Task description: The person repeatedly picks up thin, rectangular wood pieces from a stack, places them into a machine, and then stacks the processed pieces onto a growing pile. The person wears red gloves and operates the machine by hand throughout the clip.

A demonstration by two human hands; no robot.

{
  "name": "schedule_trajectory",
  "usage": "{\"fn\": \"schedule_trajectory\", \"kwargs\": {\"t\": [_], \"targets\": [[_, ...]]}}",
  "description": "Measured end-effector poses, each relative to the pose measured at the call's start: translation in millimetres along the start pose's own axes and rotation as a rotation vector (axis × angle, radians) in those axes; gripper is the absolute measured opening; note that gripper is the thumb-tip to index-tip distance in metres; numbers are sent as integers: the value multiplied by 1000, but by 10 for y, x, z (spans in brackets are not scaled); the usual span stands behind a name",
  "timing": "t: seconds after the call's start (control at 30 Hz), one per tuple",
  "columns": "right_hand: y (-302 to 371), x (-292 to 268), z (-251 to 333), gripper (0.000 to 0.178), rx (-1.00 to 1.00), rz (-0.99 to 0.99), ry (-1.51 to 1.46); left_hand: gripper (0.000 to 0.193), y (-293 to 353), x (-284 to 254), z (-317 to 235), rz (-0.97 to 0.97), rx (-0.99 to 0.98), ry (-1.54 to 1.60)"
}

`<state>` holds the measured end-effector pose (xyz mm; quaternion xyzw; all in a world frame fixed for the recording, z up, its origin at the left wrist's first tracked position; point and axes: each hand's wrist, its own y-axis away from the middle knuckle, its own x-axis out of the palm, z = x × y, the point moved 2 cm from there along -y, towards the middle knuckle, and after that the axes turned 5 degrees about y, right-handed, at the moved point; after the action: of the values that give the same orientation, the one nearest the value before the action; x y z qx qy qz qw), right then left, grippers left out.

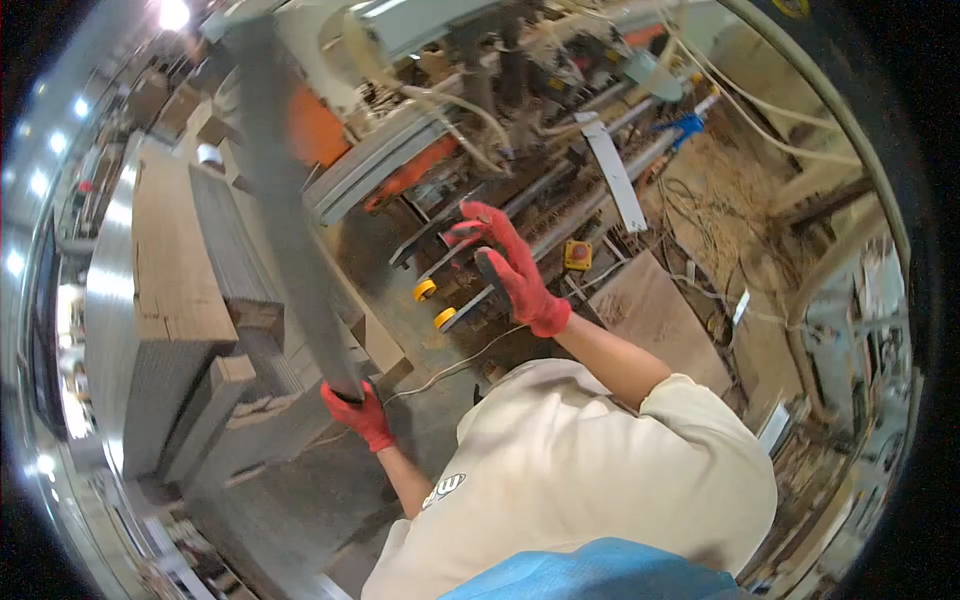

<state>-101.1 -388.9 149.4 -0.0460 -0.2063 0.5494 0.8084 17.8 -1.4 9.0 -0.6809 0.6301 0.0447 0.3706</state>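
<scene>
Both hands wear red gloves with dark finger parts. My left hand [360,415] is closed around the near end of a long, narrow grey plank [285,200]. The plank rises steeply away from it toward the upper left, and its far end is blurred. My right hand [510,265] is raised, with fingers apart and nothing in it. It hangs over metal machine rails [560,240] tipped with yellow round ends [426,290]. Close by on its right sits a yellow box with a red button [578,255].
Stacked boards [175,245] stand at the left, beside the plank. Ahead is a machine with an orange part [318,125] and hoses. A pale strip [612,170] lies across the rails near a blue tool [685,125]. Sawdust and cables cover the floor at right, by a brown board [665,310].
</scene>
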Motion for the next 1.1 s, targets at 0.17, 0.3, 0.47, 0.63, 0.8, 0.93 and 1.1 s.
{"fn": "schedule_trajectory", "kwargs": {"t": [0.17,0.3,0.47,0.63,0.8,0.93,1.1], "targets": [[359,-339,-421,59,-154,-990,-248,64,-61,268,-616,207,514,-363],[324,-1115,-1332,60,154,-836,158,59,-594,601,-751,400,519,-417],[-272,-1269,-1320,61,238,-719,59,63,-1146,1016,-500,525,495,-412],[-520,-1750,-1380,60,209,-542,291,59,-1627,1400,-517,620,400,-242],[-145,-2133,-340,55,26,-803,1507,55,-1807,1485,-511,698,280,-332],[289,-2859,-102,62,80,-931,1684,52,-1913,1558,-381,733,300,-151],[609,-3567,-470,62,595,-407,831,52,-1925,1585,-542,748,349,-269]]}}
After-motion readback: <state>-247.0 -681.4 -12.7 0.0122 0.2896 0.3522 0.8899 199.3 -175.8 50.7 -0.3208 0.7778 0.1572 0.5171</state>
